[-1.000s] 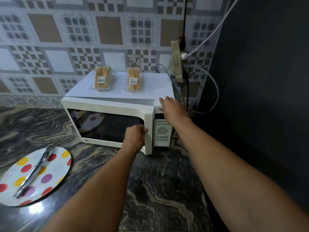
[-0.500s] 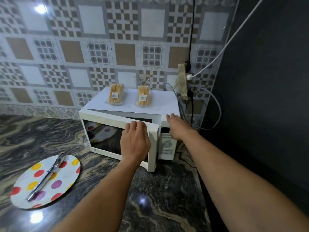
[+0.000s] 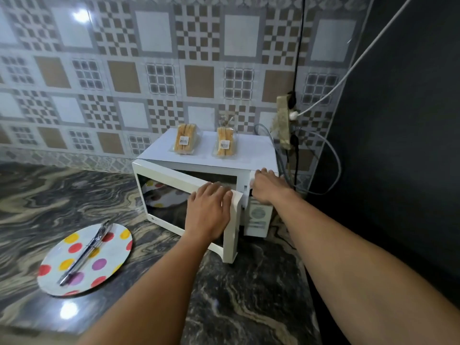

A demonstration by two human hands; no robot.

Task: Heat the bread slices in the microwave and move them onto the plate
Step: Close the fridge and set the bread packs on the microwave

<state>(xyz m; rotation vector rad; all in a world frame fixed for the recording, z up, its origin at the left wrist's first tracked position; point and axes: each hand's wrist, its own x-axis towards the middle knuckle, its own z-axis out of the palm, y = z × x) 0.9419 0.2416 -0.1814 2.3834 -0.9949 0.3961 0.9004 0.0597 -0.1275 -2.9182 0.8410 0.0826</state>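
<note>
A white microwave (image 3: 249, 151) stands on the dark marbled counter against the tiled wall. Its door (image 3: 171, 192) is swung partly open, hinged at the left. My left hand (image 3: 209, 212) grips the door's free right edge, fingers curled over the top. My right hand (image 3: 267, 186) lies flat on the microwave's top right corner, above the control panel. Two clear packs of bread slices (image 3: 184, 141) (image 3: 224, 145) rest on top of the microwave. A white plate with coloured dots (image 3: 109, 255) sits on the counter at the left. The microwave's inside is mostly hidden.
Metal tongs (image 3: 86, 252) lie across the plate. A socket strip with plugs and cables (image 3: 286, 123) hangs on the wall just right of the microwave. A dark wall (image 3: 398, 120) closes the right side. The counter's front edge runs along the bottom left.
The microwave door has swung further open toward me, pulled by my left hand, which shifted from the door's lower edge to its top right edge. My right hand stays on the top corner.
</note>
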